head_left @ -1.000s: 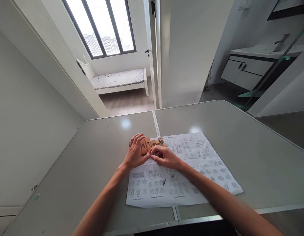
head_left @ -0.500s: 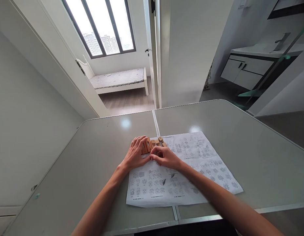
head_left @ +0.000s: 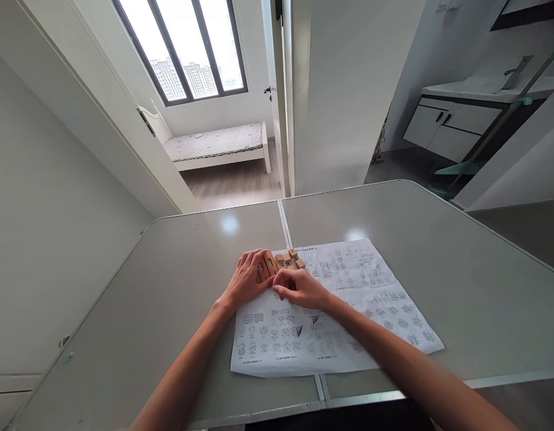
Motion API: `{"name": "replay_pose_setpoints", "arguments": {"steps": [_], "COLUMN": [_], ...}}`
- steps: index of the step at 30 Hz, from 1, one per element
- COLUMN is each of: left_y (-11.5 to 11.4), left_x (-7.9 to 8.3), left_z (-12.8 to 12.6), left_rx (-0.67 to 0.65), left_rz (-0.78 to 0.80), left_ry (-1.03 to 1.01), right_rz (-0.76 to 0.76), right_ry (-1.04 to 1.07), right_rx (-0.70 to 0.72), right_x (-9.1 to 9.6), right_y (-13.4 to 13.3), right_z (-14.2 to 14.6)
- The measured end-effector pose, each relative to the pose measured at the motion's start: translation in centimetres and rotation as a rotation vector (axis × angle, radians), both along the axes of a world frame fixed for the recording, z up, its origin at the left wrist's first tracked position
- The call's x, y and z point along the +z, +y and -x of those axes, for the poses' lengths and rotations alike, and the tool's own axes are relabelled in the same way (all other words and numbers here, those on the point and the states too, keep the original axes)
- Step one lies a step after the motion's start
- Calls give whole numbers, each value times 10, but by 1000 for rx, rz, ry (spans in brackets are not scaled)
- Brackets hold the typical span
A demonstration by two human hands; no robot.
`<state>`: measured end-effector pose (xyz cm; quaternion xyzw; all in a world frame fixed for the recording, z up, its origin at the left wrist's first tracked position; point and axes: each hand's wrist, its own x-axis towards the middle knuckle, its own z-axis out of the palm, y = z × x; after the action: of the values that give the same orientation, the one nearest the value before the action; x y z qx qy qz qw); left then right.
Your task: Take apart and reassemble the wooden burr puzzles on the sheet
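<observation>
Several notched wooden puzzle pieces [head_left: 283, 261] lie at the far left corner of a printed instruction sheet [head_left: 349, 299] on a grey folding table [head_left: 169, 287]. My left hand [head_left: 246, 280] has its fingers curled over two upright slotted pieces [head_left: 265, 267] and grips them. My right hand [head_left: 301, 288] rests on the sheet right beside them, fingers curled, fingertips touching the pieces' near side. Whatever is under the right fingers is hidden.
The table's seam [head_left: 283, 224] runs away from me down the middle. Beyond the table stand a white wall end [head_left: 344, 90], a doorway to a room with a bed [head_left: 216, 146] and window, and at right a vanity with a sink [head_left: 465, 114].
My left fingers have curled further over the slotted pieces, covering more of them. Both hands stay nearly in place; the view has shifted slightly.
</observation>
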<state>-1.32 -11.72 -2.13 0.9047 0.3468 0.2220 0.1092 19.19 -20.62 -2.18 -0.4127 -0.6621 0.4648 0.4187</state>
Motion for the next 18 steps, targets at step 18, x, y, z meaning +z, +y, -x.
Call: {"name": "replay_pose_setpoints", "arguments": {"steps": [18], "left_y": [4], "left_x": [-5], "left_z": [0], "left_rx": [82], "left_rz": [-107], "left_ry": [56], "right_rz": [-4], "right_ry": [5], "right_rx": [11], "right_x": [-1], "right_y": [0], "right_z": [-2]}}
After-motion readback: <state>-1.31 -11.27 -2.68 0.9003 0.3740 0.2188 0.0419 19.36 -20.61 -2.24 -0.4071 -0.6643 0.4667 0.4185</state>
